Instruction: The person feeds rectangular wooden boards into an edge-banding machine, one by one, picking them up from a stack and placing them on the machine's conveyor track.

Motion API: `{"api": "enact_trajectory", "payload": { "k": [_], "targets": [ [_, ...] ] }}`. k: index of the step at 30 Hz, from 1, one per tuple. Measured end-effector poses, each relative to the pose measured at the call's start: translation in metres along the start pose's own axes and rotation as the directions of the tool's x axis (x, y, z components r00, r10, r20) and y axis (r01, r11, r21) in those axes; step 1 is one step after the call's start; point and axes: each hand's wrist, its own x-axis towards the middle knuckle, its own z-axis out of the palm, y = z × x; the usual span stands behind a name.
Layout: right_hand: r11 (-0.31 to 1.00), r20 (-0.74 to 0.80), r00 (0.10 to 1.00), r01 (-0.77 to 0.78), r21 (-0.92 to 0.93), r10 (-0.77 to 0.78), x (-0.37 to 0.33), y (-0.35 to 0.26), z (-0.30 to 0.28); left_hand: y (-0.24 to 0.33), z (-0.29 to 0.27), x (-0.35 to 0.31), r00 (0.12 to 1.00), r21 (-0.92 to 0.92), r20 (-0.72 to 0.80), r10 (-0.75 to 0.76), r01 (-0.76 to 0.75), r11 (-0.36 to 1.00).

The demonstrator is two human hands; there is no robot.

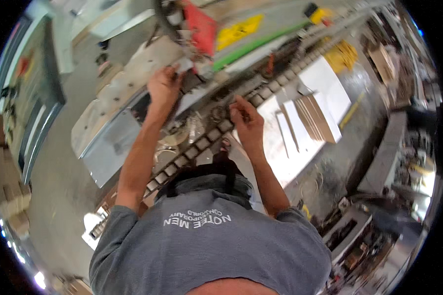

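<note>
A long machine with a track of square pads [202, 143] runs diagonally in front of me. My left hand [165, 88] reaches across to its far side, near a red panel [200, 30]. The fingers there are closed at a small pale piece [184, 65], blurred so that its kind is unclear. Over the near side of the track hovers my right hand [248, 123], its thumb and fingertips drawn together. Whatever lies between those fingertips is too small to make out. Loose pale curled strips [177, 137] lie by the track between my arms.
To the right, a white board [285, 164] bears a stack of brown-edged strips [312, 118]. Yellow sheeting [340, 56] lies beyond it. A green bar [261, 46] follows the machine's far side. A grey cover panel [108, 157] stands left of my left forearm.
</note>
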Motion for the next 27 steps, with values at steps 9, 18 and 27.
{"api": "enact_trajectory", "payload": {
  "k": [9,18,27],
  "targets": [
    [0.323,-0.191,0.978,-0.155,-0.934,-0.083,-0.011,0.092,-0.170,0.011,-0.046,-0.031,0.997,-0.126,0.049,-0.065,0.071,0.990],
    [0.333,-0.156,0.965,-0.079,-0.940,-0.211,-0.030,0.074,-0.174,0.027,-0.077,-0.099,0.978,-0.318,0.123,-0.169,0.200,0.927],
    [0.790,0.234,0.932,-0.360,0.497,0.277,-0.043,-0.036,0.078,0.061,-0.118,-0.125,0.982,-0.429,0.171,0.084,-0.003,0.903]
  ]
}}
